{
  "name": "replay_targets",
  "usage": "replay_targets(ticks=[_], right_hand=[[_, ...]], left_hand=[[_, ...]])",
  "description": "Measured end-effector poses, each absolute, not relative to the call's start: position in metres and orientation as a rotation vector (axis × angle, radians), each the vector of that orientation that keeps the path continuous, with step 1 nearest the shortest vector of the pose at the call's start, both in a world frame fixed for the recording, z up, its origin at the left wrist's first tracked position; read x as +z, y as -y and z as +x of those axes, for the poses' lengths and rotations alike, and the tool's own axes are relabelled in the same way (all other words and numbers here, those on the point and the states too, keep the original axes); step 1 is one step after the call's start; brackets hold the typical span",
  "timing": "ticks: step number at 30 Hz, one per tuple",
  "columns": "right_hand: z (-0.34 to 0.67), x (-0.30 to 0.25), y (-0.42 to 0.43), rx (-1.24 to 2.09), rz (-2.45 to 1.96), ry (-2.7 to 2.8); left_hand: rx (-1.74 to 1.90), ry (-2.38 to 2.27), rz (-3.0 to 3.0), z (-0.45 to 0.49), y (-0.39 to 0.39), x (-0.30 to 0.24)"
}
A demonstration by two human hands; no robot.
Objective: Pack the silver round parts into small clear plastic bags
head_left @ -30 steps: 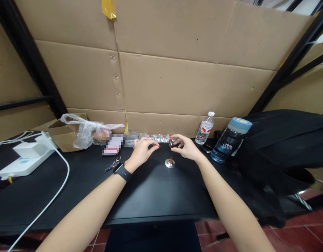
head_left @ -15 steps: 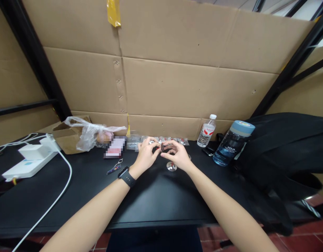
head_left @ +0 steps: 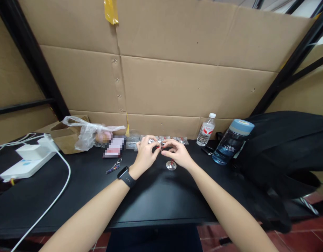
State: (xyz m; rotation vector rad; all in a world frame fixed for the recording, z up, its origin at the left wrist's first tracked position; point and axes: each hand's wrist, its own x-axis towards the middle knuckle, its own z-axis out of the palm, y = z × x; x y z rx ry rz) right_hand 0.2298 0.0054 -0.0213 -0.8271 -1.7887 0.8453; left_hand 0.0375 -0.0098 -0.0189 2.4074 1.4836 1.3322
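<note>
Above the black table, my left hand (head_left: pixel 147 152) and my right hand (head_left: pixel 177 152) meet almost fingertip to fingertip. Between them is a small round metal piece (head_left: pixel 162 147) with a bit of red, seen nearly edge-on. My left hand is closed in a pinch at its left side, while the thumb and curled fingers of my right hand grip its other side. Fingers hide most of the piece. Just below my right hand, a shiny metal disc (head_left: pixel 171 165) with a red part rests on the table. Behind both hands lie clear plastic packets (head_left: pixel 181 140) containing small red and silver pieces.
Left of my hands are a blurred-out phone-like item (head_left: pixel 115 147), a keychain (head_left: pixel 113 168), a plastic bag (head_left: pixel 85 134), a cardboard box (head_left: pixel 68 138) and a white power strip (head_left: pixel 27 164). To the right stand a water bottle (head_left: pixel 205 131), a blue-lidded bottle (head_left: pixel 231 143) and a black bag (head_left: pixel 284 150).
The piece between my fingers has turned and shows less of its dark face. Both hands stay close together in nearly the same place; the view has shifted slightly.
</note>
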Motion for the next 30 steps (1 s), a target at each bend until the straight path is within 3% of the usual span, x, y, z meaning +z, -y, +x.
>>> replay_targets(ticks=[15, 23, 30], right_hand=[[0.240, -0.025, -0.010, 0.361, -0.937, 2.214], [0.242, -0.017, -0.003, 0.383, -0.976, 2.312], [0.266, -0.015, -0.007, 0.499, -1.403, 2.601]], left_hand=[[1.194, -1.410, 2.385, 0.032, 0.004, -0.021], [0.854, -1.235, 2.538, 0.033, -0.002, -0.036], [0.749, -1.249, 2.618, 0.024, -0.005, -0.035]])
